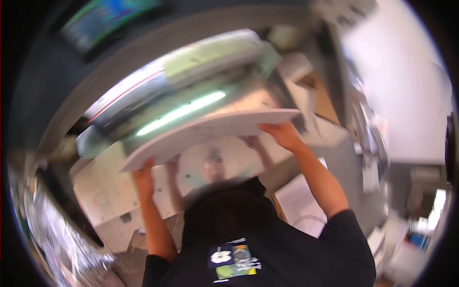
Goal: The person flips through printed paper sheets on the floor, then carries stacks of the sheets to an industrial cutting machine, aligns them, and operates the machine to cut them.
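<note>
A wide, thin white panel (pixel 210 126) spans the middle of the head view, seen nearly along its edge. My left hand (pixel 144 176) grips its left end. Near the right end, my right hand (pixel 281 134) holds the same panel, fingers closed at its edge. Whether it is board, plastic or metal I cannot tell. Just below it lies a shiny pale surface (pixel 198 167), mirroring a head and both arms. How the panel meets this surface is blurred.
Beyond the panel is a machine opening with a bright light strip (pixel 181 112). A screen (pixel 107 21) glows at upper left. Crumpled clear plastic wrap (pixel 62 239) lies at lower left. White paper sheets (pixel 301 203) rest by my right arm. A large white surface (pixel 401 86) stands at right.
</note>
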